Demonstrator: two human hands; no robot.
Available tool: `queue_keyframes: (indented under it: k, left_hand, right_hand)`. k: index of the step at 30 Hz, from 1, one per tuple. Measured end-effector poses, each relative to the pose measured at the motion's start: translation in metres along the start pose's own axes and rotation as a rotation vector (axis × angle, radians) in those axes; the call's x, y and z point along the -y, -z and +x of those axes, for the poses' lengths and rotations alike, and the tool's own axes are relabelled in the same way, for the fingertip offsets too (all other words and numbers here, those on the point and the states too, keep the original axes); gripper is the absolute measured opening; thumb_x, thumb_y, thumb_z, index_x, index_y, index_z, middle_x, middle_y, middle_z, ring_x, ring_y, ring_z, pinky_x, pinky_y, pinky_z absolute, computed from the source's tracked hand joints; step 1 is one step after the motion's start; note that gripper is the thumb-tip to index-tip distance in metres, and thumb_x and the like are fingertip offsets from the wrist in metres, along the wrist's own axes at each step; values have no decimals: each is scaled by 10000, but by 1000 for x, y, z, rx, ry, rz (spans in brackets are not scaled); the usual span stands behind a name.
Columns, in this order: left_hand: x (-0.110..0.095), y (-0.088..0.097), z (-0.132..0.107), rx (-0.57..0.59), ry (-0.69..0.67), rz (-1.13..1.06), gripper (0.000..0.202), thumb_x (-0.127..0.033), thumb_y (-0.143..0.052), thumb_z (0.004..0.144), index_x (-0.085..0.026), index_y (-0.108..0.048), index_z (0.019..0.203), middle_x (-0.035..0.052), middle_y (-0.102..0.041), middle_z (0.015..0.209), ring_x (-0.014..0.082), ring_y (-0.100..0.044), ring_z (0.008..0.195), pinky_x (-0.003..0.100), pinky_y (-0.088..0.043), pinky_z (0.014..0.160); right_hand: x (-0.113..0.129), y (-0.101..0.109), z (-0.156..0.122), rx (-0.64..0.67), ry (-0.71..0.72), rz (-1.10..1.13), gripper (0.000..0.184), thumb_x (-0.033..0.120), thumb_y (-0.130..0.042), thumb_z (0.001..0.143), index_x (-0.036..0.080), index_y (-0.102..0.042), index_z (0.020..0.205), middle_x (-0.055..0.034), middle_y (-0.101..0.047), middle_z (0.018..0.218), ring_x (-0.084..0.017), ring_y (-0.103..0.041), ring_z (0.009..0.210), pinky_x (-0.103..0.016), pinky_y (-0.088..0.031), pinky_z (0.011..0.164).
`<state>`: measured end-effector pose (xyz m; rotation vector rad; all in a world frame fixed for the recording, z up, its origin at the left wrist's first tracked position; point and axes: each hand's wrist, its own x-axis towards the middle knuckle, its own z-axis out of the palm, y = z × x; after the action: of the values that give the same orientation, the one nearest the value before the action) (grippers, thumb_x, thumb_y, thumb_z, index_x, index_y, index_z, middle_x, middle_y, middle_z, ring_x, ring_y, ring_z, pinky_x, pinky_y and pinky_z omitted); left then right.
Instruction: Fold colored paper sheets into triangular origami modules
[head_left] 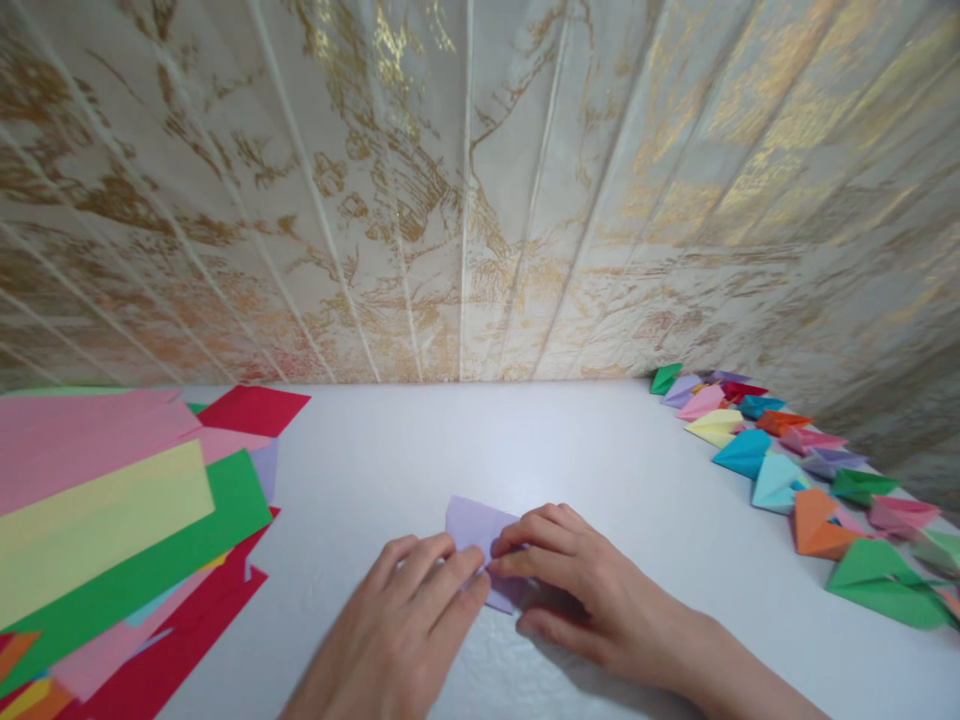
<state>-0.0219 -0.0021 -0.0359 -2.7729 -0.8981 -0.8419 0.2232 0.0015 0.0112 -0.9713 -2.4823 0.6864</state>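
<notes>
Lavender paper [480,520] mid-width on table [360,450], well in from back edge. Left hand [409,610], right hand [589,575]: fingertips on it; can't tell if either grip pinches. Best pin flat, align edges, crease firmly. Folded pieces [817,520] line right edge.

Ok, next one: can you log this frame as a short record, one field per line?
left hand: fingertips on the lavender paper, back of the left hand up
right hand: fingertips of the right hand on the same paper, close to the left's
left side: overlapping coloured sheets, including pink, yellow, green and red
right side: folded paper pieces in several colours, arranged in a slanting band
surface: white tabletop
background: gold-patterned backdrop
</notes>
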Motion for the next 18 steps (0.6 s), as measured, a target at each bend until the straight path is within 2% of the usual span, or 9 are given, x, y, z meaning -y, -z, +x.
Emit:
queue_keyframes:
  k: [3, 7, 9, 11, 14, 18]
  left_hand:
    - [-9, -1, -2, -6, -56, 166, 394, -104, -308, 1006, -162, -666, 1158, 45, -722, 1191, 218, -597, 1058, 367, -396, 949]
    - [-24, 7, -1, 193, -87, 291, 364, -274, -395, 1035, -103, -644, 1239, 90, -690, 1288, 220, -632, 1089, 335, -434, 917]
    - [-29, 10, 0, 249, -66, 313, 451, -400, -447, 1020, -73, -629, 1271, 133, -666, 1318, 238, -636, 1106, 339, -443, 910]
    - [-32, 11, -1, 281, -39, 305, 503, -450, -489, 1000, -63, -614, 1298, 156, -656, 1328, 243, -627, 1134, 336, -435, 928]
    - [-33, 9, -4, 277, -19, 278, 509, -450, -517, 990, -59, -611, 1302, 163, -656, 1325, 240, -619, 1150, 329, -426, 944]
    - [-31, 4, -8, 210, -22, 279, 473, -434, -509, 991, -73, -630, 1271, 137, -679, 1297, 226, -629, 1133, 318, -427, 943]
  right_hand:
    - [-2, -5, -1, -67, 7, -25, 352, 169, -689, 880, 209, -638, 1226, -94, -647, 1180, -221, -597, 1030, -380, -486, 939]
    - [-4, -11, -2, -105, 19, -85, 301, 170, -629, 913, 201, -643, 1212, -115, -643, 1173, -236, -605, 1017, -368, -525, 889]
    - [-5, -12, -2, -98, 40, -132, 297, 160, -594, 922, 207, -638, 1212, -113, -653, 1150, -237, -612, 1002, -367, -534, 867]
    - [-3, -12, -2, -105, 63, -179, 313, 161, -580, 921, 214, -630, 1226, -113, -665, 1136, -240, -622, 991, -374, -538, 857]
    - [0, -12, 0, -125, 84, -226, 319, 170, -578, 912, 218, -628, 1223, -117, -683, 1112, -243, -640, 957, -376, -544, 828]
    - [5, -11, 3, -122, 109, -263, 267, 182, -565, 931, 210, -632, 1188, -115, -695, 1077, -236, -644, 913, -368, -533, 795]
